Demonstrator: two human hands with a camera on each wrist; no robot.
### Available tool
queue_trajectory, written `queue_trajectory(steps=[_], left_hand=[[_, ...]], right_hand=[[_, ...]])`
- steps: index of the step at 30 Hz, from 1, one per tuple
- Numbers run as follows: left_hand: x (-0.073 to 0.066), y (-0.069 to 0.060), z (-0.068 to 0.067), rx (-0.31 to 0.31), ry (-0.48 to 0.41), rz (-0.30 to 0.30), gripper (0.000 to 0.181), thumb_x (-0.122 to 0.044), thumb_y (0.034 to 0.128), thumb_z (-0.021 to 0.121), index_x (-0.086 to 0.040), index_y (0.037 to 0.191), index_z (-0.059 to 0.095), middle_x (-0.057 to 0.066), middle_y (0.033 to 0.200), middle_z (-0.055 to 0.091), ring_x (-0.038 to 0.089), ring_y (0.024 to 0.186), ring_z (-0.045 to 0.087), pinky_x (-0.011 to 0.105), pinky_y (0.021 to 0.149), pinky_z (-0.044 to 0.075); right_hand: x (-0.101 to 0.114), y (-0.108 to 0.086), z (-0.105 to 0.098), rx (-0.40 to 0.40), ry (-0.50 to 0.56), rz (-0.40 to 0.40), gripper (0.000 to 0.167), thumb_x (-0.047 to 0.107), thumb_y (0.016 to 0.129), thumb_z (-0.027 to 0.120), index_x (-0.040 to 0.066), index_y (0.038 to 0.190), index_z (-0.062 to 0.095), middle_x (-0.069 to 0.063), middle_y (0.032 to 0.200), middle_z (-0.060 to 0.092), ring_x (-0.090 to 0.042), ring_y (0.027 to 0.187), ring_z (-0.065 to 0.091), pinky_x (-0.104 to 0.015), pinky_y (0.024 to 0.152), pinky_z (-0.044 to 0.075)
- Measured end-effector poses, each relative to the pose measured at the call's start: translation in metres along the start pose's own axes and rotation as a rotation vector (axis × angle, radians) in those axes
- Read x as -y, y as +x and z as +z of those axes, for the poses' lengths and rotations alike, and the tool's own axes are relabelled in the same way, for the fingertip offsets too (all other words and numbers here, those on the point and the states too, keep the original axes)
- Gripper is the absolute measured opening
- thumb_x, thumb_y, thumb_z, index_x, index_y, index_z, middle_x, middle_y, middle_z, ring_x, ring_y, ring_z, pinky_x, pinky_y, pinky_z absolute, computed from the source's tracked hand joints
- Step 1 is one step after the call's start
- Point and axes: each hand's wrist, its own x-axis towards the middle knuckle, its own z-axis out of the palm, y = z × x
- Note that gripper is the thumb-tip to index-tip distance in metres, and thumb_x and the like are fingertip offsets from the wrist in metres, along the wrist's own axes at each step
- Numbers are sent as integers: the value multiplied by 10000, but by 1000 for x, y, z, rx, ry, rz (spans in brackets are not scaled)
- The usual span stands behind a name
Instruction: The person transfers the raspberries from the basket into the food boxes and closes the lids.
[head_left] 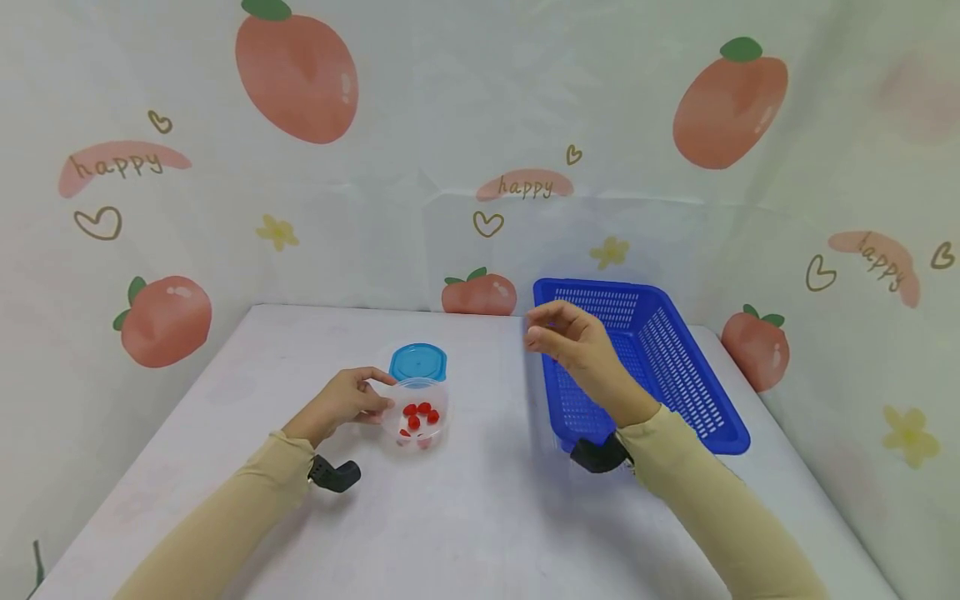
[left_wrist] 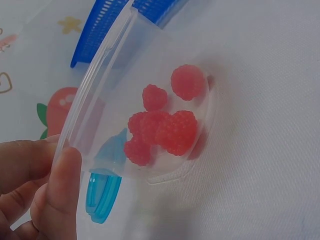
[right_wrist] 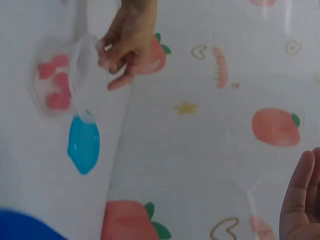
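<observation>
Clearly, the biggest thing here is the pale backdrop (head_left: 390, 167), printed with fruit, hearts, yellow flowers and the word "happy", which rises behind the white bench (head_left: 465, 533). On the bench's right side stands a blue slotted basket (head_left: 678, 358), well apart from everything on the left. Two beige sleeves (head_left: 720, 500) reach in from the near edge, each with a black fitting at the wrist. The right hand (head_left: 581, 350) is raised in front of the basket's left side, its fingers loosely bent and its thumb tip apart from them. The left hand (head_left: 347, 402) pinches the rim of a clear bowl (head_left: 441, 396) between thumb and fingers; the bowl sits on the bench, left of centre. Just behind it lies a bright blue lid (head_left: 417, 361) (partly covered by the bowl in the head view). Smallest are several red raspberries (head_left: 414, 422), gathered at the bowl's bottom.
</observation>
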Motion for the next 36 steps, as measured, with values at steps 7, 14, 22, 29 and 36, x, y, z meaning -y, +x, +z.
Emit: queue_trajectory(steps=[7, 14, 22, 29, 36], left_hand=[[1, 0, -1, -7, -4, -1, 463, -81, 856, 716, -19, 1284, 551, 81, 783, 571, 166, 639, 608, 244, 649, 577], [2, 1, -2, -20, 2, -1, 445, -81, 860, 714, -30, 1274, 560, 75, 770, 565, 161, 626, 608, 241, 640, 574], [-1, -1, 0, -19, 15, 7, 441, -92, 857, 719, -28, 1266, 567, 80, 778, 568, 164, 651, 606, 252, 656, 580], [0, 1, 1, -26, 19, -4, 447, -102, 853, 728, -43, 1267, 569, 76, 778, 565, 163, 637, 606, 238, 647, 574], [2, 4, 2, -29, 13, -10, 435, -93, 847, 734, -58, 1252, 580, 80, 767, 565, 161, 613, 606, 235, 632, 571]], right_hand=[[0, 18, -46, -134, 1, 21, 149, 54, 963, 566, 159, 1049, 629, -8, 1013, 599, -124, 898, 632, -223, 848, 550], [-20, 38, -84, -208, -46, 113, 123, 134, 947, 616, 150, 1069, 610, 2, 1036, 581, -134, 938, 615, -206, 851, 544], [-46, 54, -122, -274, -183, 256, 415, 196, 967, 591, -15, 1304, 472, 11, 1081, 535, -189, 1082, 565, -256, 928, 525], [-61, 63, -139, -293, -389, 389, 473, 162, 985, 558, -65, 1378, 425, -204, 1336, 470, -381, 1294, 463, -442, 1068, 425], [-75, 66, -138, -257, -475, 520, 465, 93, 979, 546, -93, 1386, 416, -285, 1426, 410, -427, 1299, 453, -457, 1065, 425]])
